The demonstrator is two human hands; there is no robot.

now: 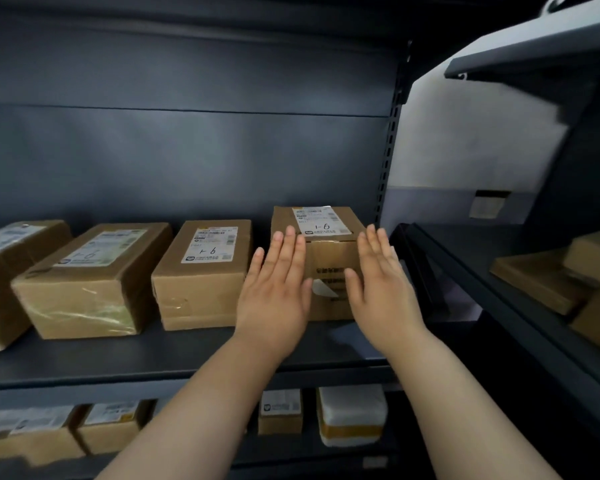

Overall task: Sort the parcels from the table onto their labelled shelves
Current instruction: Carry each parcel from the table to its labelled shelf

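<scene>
Pushing parcel (329,258) squarely back on shelf (153,358), centre frame; left hand (274,292), right hand (381,296) lying flat, fingers straight, gripping nothing; needing even pressure.

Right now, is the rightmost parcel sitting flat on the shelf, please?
Flat: the parcel rests level on the shelf; left hand and right hand lie open.

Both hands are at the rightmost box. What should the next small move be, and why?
Probably draw both hands back. The brown cardboard box with the white label already rests on the dark metal shelf, roughly in line with the three boxes to its left, and the left hand and right hand are flat and open, gripping nothing.
</scene>
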